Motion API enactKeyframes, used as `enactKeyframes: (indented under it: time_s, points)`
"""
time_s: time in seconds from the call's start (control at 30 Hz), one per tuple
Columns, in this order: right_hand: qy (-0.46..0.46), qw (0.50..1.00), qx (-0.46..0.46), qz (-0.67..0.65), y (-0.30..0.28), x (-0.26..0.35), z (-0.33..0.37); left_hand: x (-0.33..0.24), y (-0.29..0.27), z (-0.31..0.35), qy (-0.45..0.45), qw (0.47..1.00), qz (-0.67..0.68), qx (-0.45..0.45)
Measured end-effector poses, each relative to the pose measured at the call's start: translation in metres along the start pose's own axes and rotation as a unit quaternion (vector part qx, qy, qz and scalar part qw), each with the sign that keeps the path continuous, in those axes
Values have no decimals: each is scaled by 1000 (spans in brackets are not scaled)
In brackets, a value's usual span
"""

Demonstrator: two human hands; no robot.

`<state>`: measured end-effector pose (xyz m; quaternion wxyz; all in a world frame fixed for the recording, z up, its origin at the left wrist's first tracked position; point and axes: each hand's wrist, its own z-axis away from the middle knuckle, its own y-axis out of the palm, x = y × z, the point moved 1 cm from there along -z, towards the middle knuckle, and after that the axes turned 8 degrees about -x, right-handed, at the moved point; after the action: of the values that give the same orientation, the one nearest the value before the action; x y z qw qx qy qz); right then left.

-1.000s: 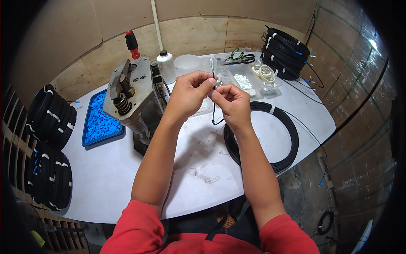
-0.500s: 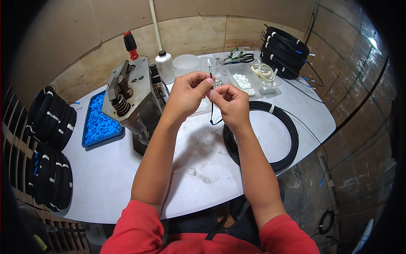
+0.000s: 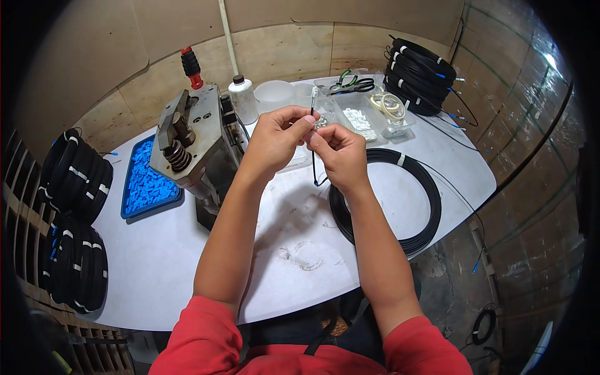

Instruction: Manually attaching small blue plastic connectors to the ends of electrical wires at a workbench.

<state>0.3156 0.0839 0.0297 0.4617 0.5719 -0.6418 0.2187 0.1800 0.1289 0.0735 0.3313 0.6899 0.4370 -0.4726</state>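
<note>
Both hands are raised over the middle of the table, side by side, each pinched closed. Between the thumb and fingers of my left hand (image 3: pixel 279 136) is a thin black cable (image 3: pixel 314 164) held upright, with a white connector (image 3: pixel 314 92) at its top end. My right hand (image 3: pixel 344 153) pinches close beside it, its fingertips near the same cable; what exactly lies between them is partly hidden. Below the hands the cable hangs down, with a small blue part at its bend, and passes behind my right hand. A black cable coil (image 3: pixel 431 206) lies by my right forearm.
A metal press (image 3: pixel 199 140) stands left of my hands, beside a blue tray (image 3: pixel 152 211) of small blue parts. Behind are a white bottle (image 3: pixel 244 100), clear bins with white pieces (image 3: pixel 358 122), and scissors (image 3: pixel 353 87). Coil stacks (image 3: pixel 420 78) stand back right and left (image 3: pixel 75 178).
The cable's white connector end has shifted slightly right, and the hanging part below is a little straighter. Both hands stay nearly in place, the right one moving very slightly.
</note>
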Motion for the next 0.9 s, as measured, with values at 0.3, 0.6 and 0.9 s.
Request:
enactKeyframes:
  time_s: [0.3,0.6,0.9]
  points:
    - [3,1000,0,-26,4,5,1,-4,0,2,9,1000,4,-10]
    - [12,1000,-2,-18,3,6,2,-7,3,4,38,999,-13,-32]
    - [12,999,-24,-22,3,9,1,-7,4,3,76,996,-1,-40]
